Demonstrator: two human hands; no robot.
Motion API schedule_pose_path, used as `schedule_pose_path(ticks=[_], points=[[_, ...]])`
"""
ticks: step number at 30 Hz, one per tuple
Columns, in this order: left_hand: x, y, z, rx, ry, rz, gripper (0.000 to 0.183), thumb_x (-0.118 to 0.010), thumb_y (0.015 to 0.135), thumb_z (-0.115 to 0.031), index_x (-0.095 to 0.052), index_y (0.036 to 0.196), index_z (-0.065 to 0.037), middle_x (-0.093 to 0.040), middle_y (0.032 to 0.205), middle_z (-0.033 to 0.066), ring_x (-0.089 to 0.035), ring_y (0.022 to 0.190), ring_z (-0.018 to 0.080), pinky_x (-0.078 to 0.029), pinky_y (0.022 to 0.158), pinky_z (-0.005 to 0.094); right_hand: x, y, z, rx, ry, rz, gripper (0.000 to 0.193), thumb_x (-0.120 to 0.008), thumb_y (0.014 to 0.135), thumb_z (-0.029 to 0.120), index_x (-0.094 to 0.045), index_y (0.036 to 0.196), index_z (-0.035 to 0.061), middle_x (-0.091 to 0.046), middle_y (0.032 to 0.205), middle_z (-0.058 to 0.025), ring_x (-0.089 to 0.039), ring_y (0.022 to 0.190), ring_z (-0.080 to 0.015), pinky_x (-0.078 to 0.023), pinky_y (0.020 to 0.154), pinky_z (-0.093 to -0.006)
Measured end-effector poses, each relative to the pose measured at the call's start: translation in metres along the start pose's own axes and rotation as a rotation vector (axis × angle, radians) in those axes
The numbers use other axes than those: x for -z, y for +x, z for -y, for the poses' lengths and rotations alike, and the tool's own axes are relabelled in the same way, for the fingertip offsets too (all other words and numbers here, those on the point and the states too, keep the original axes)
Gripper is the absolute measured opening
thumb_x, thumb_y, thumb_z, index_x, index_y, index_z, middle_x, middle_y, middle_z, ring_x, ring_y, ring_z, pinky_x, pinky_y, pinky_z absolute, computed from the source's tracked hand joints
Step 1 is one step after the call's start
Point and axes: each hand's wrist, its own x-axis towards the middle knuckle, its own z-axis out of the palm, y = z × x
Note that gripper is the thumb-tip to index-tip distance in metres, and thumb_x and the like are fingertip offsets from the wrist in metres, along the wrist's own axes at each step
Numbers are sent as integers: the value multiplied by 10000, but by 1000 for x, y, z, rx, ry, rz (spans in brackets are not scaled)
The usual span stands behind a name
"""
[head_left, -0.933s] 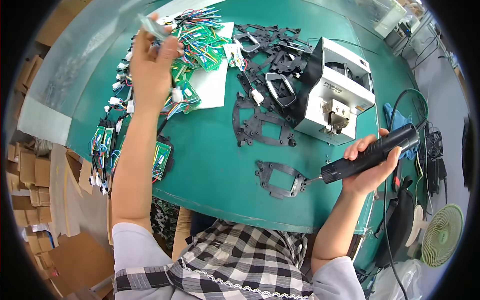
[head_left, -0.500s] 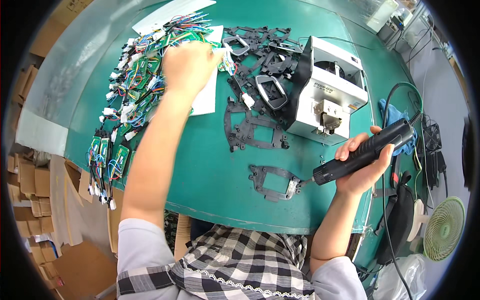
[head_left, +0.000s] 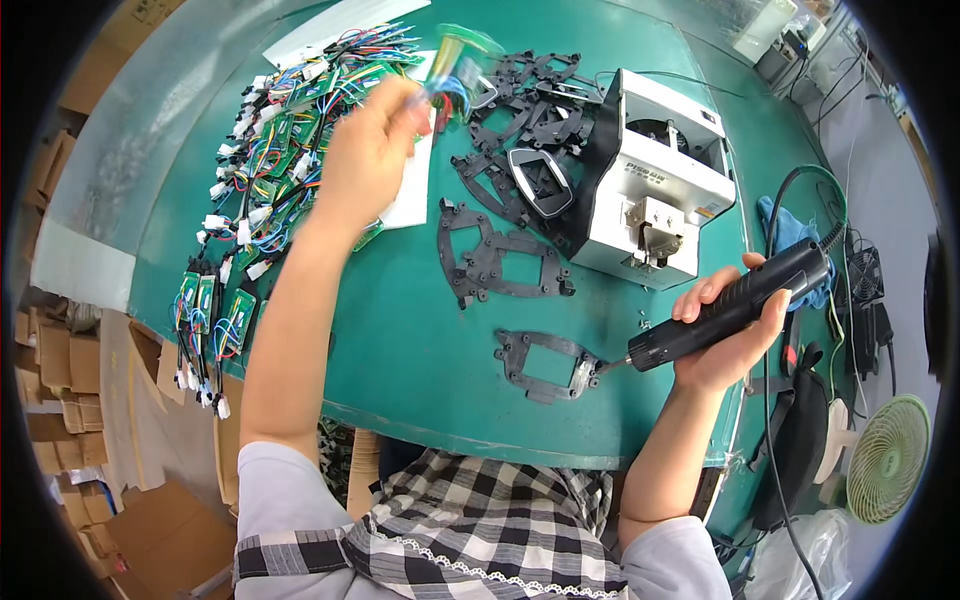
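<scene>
Between the fingers of my left hand [head_left: 370,150] is a green circuit board with wires [head_left: 455,72], blurred by motion and lifted over the far part of the table. Beside that hand lies a big heap of wired green circuit boards [head_left: 285,150]. My right hand [head_left: 725,325] grips a black electric screwdriver [head_left: 725,305], tilted with its bit pointing left. The bit's tip is at the right end of a black plastic frame [head_left: 520,375] lying flat near the table's front edge. Whether the tip touches it I cannot tell.
A white screw feeder [head_left: 650,180] stands at the right, with loose screws [head_left: 645,322] in front of it. Black plastic frames [head_left: 500,260] lie piled left of the feeder. A green fan [head_left: 887,458] and the screwdriver's cable are at the far right.
My left hand has drawn slightly toward me, and the wired circuit board in it has swung upward. Some piled frames have shifted a little left. My right hand with the screwdriver has barely moved.
</scene>
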Motion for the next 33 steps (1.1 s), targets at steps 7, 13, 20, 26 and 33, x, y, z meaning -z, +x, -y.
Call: schedule_pose_path(ticks=[7, 13, 20, 26, 33], points=[[-42, -123, -30, -591, 390, 348, 172, -626, 816, -131, -651, 985, -107, -554, 741, 2, -560, 650, 158, -405, 623, 309, 0, 1, 0, -19, 54, -31, 537, -427, 948, 537, -453, 1169, 48, -505, 638, -85, -506, 466, -184, -444, 459, -331], [-57, -148, -37, -474, 436, 266, 536, -718, 716, -498, -605, 1044, -89, -597, 1055, 73, -571, 982, 229, -414, 838, 358, 2, 1, 1, 3, 12, -51, 540, -439, 944, 537, -449, 1174, 49, -518, 646, -89, -515, 471, -192, -453, 466, -330], [-68, -151, -31, -351, 320, 370, 471, -764, 695, -378, -610, 1028, -83, -615, 986, 59, -591, 936, 250, -431, 802, 383, -25, 19, 23, 299, -227, 66, 586, -448, 921, 568, -432, 1169, 37, -544, 686, -117, -536, 507, -218, -469, 492, -356], [-70, -146, -34, -332, 230, 398, 437, -782, 674, -342, -613, 981, -82, -623, 1014, 49, -593, 964, 256, -423, 850, 384, -60, 51, 31, 723, -367, 112, 677, -582, 862, 537, -424, 1086, -82, -562, 598, -134, -553, 442, -191, -464, 434, -282], [-58, -144, -30, -263, 141, 230, 419, -823, 644, -231, -635, 986, -79, -665, 1087, 93, -627, 990, 279, -467, 839, 401, -71, 54, 17, 687, -336, 172, 563, -659, 851, 420, -455, 1043, -69, -563, 561, -101, -550, 431, -152, -437, 433, -246]])
